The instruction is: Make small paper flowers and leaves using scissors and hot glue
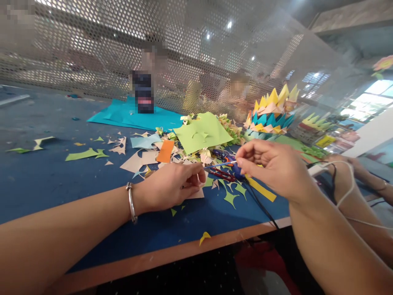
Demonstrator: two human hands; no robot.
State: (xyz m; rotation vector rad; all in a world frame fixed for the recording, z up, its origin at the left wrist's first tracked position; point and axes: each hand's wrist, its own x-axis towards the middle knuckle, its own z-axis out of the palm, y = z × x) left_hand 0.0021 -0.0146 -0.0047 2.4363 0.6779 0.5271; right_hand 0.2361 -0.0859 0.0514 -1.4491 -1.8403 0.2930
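Observation:
A thin blue strip (221, 164) with a whitish end runs between my hands, its exact kind unclear. My left hand (172, 185) has its fingers closed at the strip's left end. My right hand (268, 164) pinches the whitish end between thumb and forefinger. Just behind and below the strip lie red-handled scissors (223, 175), and what looks like a dark blue glue gun (238, 171) with a black cable, partly hidden by my right hand. Paper scraps (231, 199) surround them. An orange paper piece (166, 151) lies behind my left hand.
A light green sheet (202, 133) rests on heaped cuttings. Turquoise sheets (115, 114) lie farther back, before a perforated metal screen (92, 49). Layered pointed paper pieces (272, 119) stand at the back right. Another person's arm (346, 192) and a white cable (350, 176) are at right.

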